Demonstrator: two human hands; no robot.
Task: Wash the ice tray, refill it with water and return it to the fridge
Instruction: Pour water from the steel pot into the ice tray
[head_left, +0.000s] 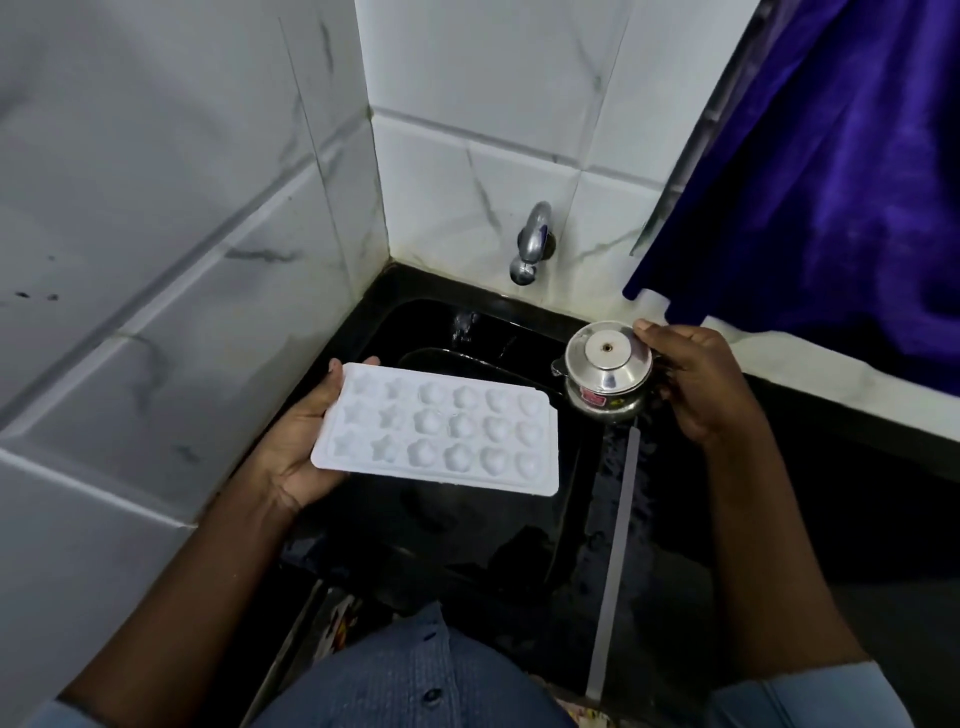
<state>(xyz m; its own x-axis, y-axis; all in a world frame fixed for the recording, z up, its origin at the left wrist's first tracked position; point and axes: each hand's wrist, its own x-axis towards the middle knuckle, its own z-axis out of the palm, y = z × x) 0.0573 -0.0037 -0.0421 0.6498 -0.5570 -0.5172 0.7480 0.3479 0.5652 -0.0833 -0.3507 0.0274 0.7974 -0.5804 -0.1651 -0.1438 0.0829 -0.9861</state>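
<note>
Over a black sink (467, 540), the left hand (298, 447) grips the short end of a white plastic ice tray (441, 428), likely light, slightly flexible and slippery when wet, while the right hand (696, 387) clasps a small steel pot (608, 371).
</note>
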